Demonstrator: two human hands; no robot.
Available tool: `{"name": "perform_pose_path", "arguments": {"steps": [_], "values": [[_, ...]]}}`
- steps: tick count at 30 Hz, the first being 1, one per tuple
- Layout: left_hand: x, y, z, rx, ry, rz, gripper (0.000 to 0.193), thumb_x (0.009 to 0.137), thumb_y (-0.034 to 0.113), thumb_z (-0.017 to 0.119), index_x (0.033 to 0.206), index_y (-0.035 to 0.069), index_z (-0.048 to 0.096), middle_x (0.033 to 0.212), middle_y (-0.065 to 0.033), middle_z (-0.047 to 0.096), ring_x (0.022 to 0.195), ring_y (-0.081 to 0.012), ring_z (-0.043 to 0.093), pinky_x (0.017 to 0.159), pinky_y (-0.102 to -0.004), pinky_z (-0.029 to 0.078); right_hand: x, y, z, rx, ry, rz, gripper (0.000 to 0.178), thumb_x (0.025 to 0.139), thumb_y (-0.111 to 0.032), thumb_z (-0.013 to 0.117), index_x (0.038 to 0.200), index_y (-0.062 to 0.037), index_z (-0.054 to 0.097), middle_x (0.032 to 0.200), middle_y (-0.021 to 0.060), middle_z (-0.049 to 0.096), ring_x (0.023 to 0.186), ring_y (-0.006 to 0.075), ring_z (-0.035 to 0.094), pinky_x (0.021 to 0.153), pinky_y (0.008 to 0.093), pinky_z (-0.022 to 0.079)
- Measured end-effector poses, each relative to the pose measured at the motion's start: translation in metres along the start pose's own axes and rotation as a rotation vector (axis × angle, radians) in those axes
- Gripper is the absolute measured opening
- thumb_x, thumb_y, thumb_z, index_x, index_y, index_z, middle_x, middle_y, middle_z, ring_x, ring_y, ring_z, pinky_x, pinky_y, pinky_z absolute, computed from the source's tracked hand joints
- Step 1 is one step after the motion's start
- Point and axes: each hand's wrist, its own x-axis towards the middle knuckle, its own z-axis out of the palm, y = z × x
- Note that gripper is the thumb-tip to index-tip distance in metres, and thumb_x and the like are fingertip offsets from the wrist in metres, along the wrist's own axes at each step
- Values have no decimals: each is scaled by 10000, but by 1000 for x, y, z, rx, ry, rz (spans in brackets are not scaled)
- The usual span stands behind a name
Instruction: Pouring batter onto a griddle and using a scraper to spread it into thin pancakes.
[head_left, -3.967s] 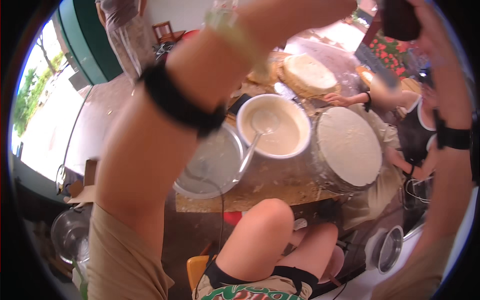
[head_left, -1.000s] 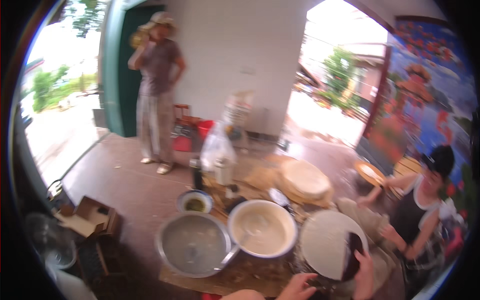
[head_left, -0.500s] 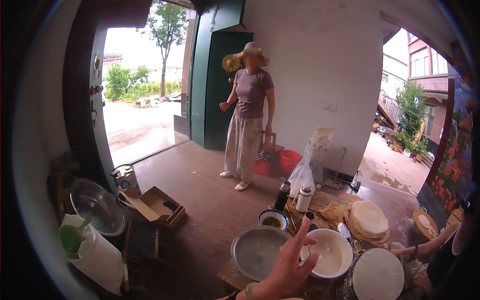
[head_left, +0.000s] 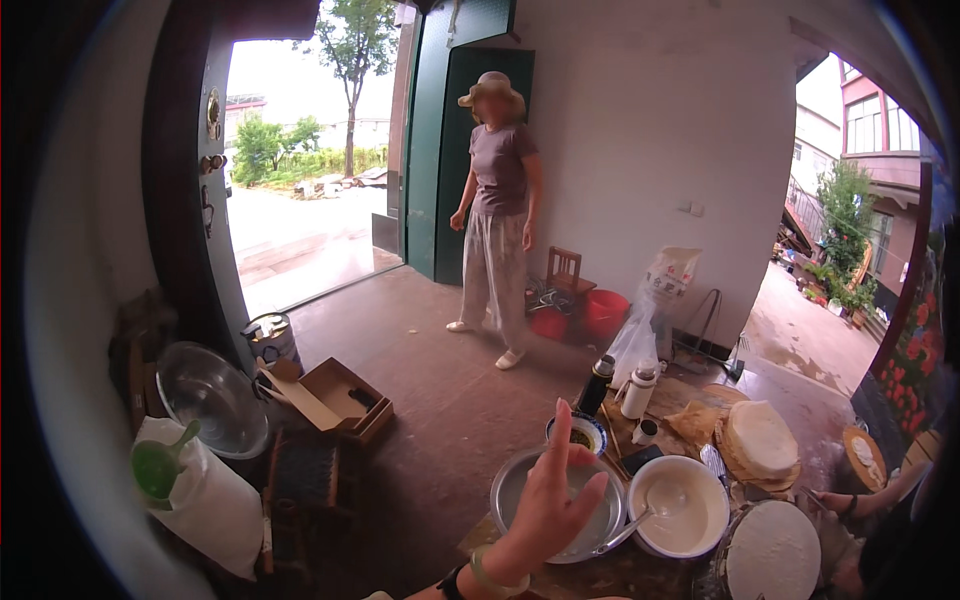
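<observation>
My left hand [head_left: 548, 505] is raised over the steel basin [head_left: 507, 487], its index finger pointing up and its thumb spread away. Nothing shows between the fingers. A bangle and a black band circle the wrist. Just right of the hand stands a white bowl [head_left: 712, 507] of pale batter, with a metal ladle [head_left: 662, 496] resting in it and its handle over the near left rim. Partly hidden behind my fingers is a blue-rimmed bowl [head_left: 594, 432] with green bits in liquid. My right hand is out of view.
Right of the batter, a round pale flatbread [head_left: 773, 552] lies on a griddle beside a co-worker's hand [head_left: 832, 502]. Behind it is a flatbread stack [head_left: 760, 440]. Two flasks [head_left: 638, 390] stand at the table's back. Another person [head_left: 498, 190] stands near the doorway; an open carton [head_left: 335, 400] lies leftward.
The view has turned left, and my left hand has moved left off the white bowl, showing the ladle. The standing person has lowered a raised forearm and turned.
</observation>
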Motion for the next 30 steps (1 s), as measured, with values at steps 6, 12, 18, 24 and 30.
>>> {"name": "perform_pose_path", "arguments": {"steps": [6,12,18,24,30], "values": [[3,10,-10,91,48,97,895,817,132,666,1511,9,114,955,-126,604,911,-252,598,860,-382,441,5,-4,0,21,-47,22,274,959,-187,519,1164,-8,556,938,124,647,802,252,654,663,401,571],[-8,36,-19,220,69,222,871,813,126,665,1496,-26,147,983,-111,600,936,-272,575,893,-399,399,-31,4,-3,56,-31,51,267,960,-186,514,1152,-8,564,924,120,647,792,247,653,654,396,568],[-21,39,2,13,-240,261,891,773,85,686,1488,-44,170,936,-132,607,864,-251,595,865,-386,441,-63,6,98,62,365,-272,302,888,-185,547,1150,-37,578,1047,137,659,951,268,659,845,392,540],[-59,57,29,-312,-591,-37,834,855,-7,600,1516,-10,92,1081,-115,554,933,-219,510,888,-363,429,-36,22,80,207,280,-326,286,889,-51,541,1166,16,563,1017,155,672,848,279,681,745,408,575],[-83,99,88,-431,-938,103,766,821,-12,649,1470,-56,245,953,-132,552,846,-243,534,790,-348,443,-69,18,64,208,369,-376,298,900,-53,522,1187,24,550,1039,154,669,894,271,675,782,397,566]]}}
